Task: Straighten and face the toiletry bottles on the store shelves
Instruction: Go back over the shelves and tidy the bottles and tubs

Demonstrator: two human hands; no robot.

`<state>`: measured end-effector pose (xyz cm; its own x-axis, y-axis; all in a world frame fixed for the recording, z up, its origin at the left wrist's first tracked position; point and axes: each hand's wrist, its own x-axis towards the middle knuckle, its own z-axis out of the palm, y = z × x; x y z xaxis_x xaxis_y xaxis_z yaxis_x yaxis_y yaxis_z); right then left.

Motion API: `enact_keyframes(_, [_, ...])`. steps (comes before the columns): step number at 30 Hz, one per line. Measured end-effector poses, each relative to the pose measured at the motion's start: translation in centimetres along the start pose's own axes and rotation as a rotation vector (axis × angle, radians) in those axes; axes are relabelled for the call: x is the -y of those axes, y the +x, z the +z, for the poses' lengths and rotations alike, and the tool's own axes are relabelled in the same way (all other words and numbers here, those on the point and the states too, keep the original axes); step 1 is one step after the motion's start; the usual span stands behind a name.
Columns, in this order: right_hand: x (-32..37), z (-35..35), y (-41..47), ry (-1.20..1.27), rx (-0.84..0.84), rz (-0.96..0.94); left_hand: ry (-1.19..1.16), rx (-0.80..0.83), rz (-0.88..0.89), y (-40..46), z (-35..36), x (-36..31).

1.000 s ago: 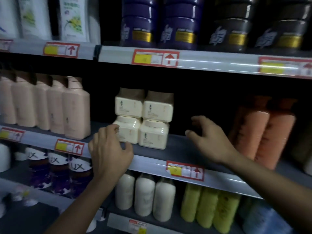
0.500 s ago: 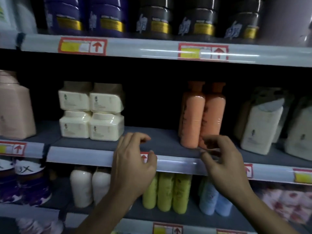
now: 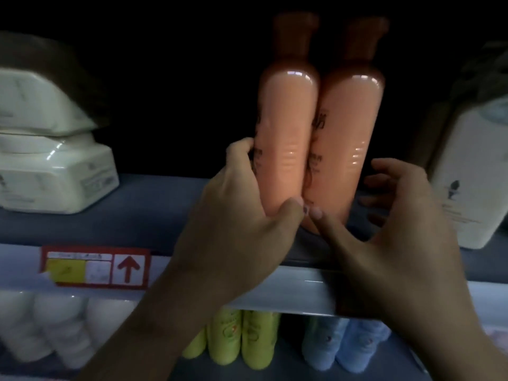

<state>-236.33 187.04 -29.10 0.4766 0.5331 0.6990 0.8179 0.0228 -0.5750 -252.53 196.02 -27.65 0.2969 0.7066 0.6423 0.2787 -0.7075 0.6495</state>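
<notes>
My left hand (image 3: 233,215) grips the left orange bottle (image 3: 287,127) low on its body: fingers curled round its left side, thumb across the front near the base. My right hand (image 3: 390,232) wraps the right orange bottle (image 3: 354,133) from the right, thumb at the lower front, fingers curled behind it; how firm the contact is, I can't tell. Thumb tips of the two hands nearly meet at the seam between the bottles.

Both bottles stand upright, touching side by side, on the dark shelf (image 3: 154,204), near its front edge. Printed text sits on their left flanks, turned partly away from me. Caps are in shadow.

Left on the same shelf: stacked cream tubs (image 3: 52,171). Right: a white bottle (image 3: 467,182), just beside my right hand. Red price tag (image 3: 94,266) with an up arrow on the shelf rail. Shelf below: white bottles (image 3: 49,328), green bottles (image 3: 239,336), blue bottles (image 3: 346,345). Image is dim and blurred.
</notes>
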Motion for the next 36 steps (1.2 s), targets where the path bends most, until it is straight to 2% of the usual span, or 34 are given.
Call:
enact_keyframes(4, [1.0, -0.3, 0.6, -0.028, 0.038, 0.014, -0.051, -0.036, -0.048, 0.6, 0.6, 0.4])
enact_keyframes(12, [2.1, -0.1, 1.9, -0.121, 0.102, 0.058, -0.186, 0.002, -0.128, 1.3, 0.4, 1.3])
enact_keyframes(15, [1.9, -0.1, 2.0, -0.057, 0.097, 0.077, -0.100, -0.013, -0.143, 1.3, 0.6, 0.9])
enact_keyframes(19, [1.4, -0.2, 1.9, 0.027, 0.137, 0.116, 0.165, -0.094, -0.162, 0.6, 0.7, -0.5])
enact_keyframes(22, [1.4, -0.4, 1.6, 0.066, 0.187, 0.129, 0.275, -0.143, -0.173, -0.1, 0.7, -1.4])
enact_keyframes(29, [1.4, -0.2, 0.8, -0.091, 0.120, 0.067, 0.294, -0.097, -0.175, -0.8, 0.7, -1.4])
enact_keyframes(36, [1.4, 0.0, 0.6, -0.083, 0.094, 0.077, 0.284, -0.120, -0.164, -0.9, 0.6, -1.2])
